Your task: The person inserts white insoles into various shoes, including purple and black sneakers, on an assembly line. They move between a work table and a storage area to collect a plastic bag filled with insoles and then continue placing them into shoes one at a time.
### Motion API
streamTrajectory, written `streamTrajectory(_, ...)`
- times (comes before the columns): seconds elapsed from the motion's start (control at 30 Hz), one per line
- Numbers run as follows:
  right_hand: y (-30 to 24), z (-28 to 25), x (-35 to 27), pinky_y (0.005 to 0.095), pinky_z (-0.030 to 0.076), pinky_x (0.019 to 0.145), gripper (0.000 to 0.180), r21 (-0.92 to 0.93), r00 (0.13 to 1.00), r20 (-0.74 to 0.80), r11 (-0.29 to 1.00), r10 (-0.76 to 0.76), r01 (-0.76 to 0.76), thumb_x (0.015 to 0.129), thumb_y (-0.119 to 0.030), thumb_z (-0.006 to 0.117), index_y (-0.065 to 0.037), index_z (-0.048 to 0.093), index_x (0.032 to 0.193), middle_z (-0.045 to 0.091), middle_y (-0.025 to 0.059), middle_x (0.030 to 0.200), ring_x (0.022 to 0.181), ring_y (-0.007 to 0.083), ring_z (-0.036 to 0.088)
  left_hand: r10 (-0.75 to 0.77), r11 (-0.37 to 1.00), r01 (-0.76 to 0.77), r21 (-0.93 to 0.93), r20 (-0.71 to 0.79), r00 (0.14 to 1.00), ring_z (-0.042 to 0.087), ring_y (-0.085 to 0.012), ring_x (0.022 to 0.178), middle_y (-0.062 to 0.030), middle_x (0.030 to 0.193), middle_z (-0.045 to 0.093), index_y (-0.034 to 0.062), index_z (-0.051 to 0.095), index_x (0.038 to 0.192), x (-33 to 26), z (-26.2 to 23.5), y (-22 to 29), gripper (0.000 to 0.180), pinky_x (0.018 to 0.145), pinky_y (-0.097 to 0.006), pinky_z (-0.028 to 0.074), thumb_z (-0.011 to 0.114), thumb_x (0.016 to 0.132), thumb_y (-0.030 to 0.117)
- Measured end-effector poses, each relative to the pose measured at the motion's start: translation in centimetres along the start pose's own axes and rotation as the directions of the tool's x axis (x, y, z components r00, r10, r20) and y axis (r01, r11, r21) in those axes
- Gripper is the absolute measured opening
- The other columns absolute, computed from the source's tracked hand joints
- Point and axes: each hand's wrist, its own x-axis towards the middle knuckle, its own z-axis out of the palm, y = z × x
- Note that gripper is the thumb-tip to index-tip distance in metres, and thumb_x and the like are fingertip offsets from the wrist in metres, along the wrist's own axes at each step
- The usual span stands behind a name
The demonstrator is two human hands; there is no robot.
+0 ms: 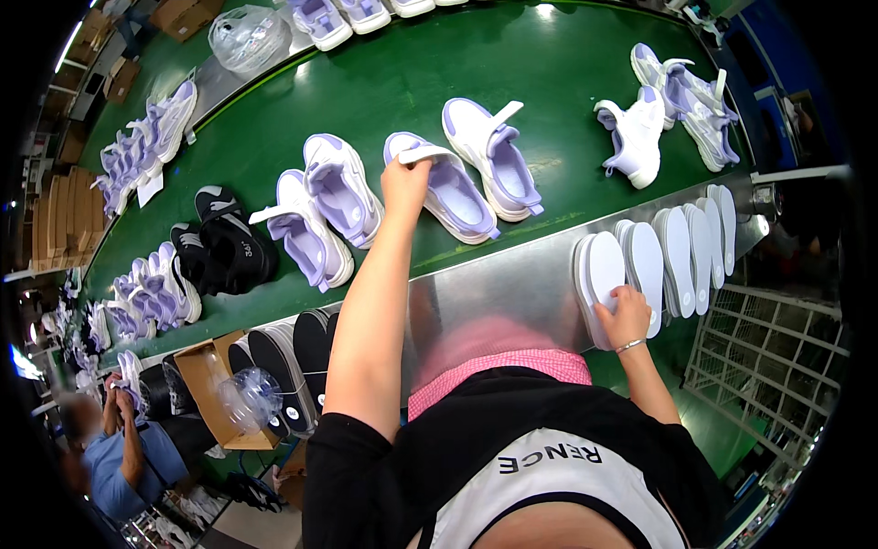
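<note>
My left hand (405, 180) reaches over the green conveyor belt (512, 64) and grips the white tongue strap of a lilac and white shoe (448, 190). A matching shoe (492, 156) lies just right of it. My right hand (626, 316) rests on the nearest white insole (599, 270) of a row of insoles (677, 247) leaning along the metal ledge (494, 293); its fingers curl around the insole's lower edge.
Two more lilac shoes (322, 209) lie left of my hand, then a black pair (224, 240). More lilac shoes (668, 105) sit at the right and far edges. Dark insoles (293, 352), a cardboard box (208, 380) and another person (114, 453) are lower left.
</note>
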Motion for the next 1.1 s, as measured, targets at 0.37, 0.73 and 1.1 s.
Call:
streamTrajectory(0.37,-15.5,-7.5,8.0,0.0323,0.048,0.059,0.008,-0.132,0.577,0.029,0.569,-0.816,0.812,0.065,-0.015,0.059,-0.008,0.058,0.068,0.05,0.0071,0.081,0.072,0.023,0.055,-0.142,0.99,0.143,-0.017,0.034,0.989,0.059,-0.0212,0.063,-0.0118,0.067,0.062,0.002,0.063,0.075,-0.3,-0.4,0.6,0.028,0.06,-0.031,0.045,0.06,0.072,0.03)
streamTrajectory(0.73,-23.0,-1.7,10.3,0.0362,0.048,0.07,0.02,-0.149,0.687,0.108,0.672,-0.719,0.726,0.07,-0.015,0.057,-0.001,0.058,0.084,0.052,0.0183,0.097,0.084,0.0294,0.055,-0.053,0.989,0.063,0.136,-0.079,0.995,0.056,-0.0373,0.068,-0.019,0.068,0.058,0.0042,0.057,0.074,-0.9,0.4,-0.4,0.032,0.059,-0.042,0.043,0.055,0.078,0.035)
streamTrajectory(1.1,-25.3,-1.7,12.3,0.033,0.047,0.072,0.017,-0.246,0.584,0.303,0.53,-0.753,0.812,0.074,-0.014,0.051,-0.004,0.064,0.08,0.058,0.0151,0.087,0.08,0.0268,0.056,0.088,0.992,-0.075,-0.099,0.137,0.987,0.051,-0.0321,0.099,-0.02,0.102,0.053,-0.0027,0.046,0.105,-2.5,-0.6,-2.2,0.047,0.084,-0.035,0.04,0.054,0.059,-0.004)
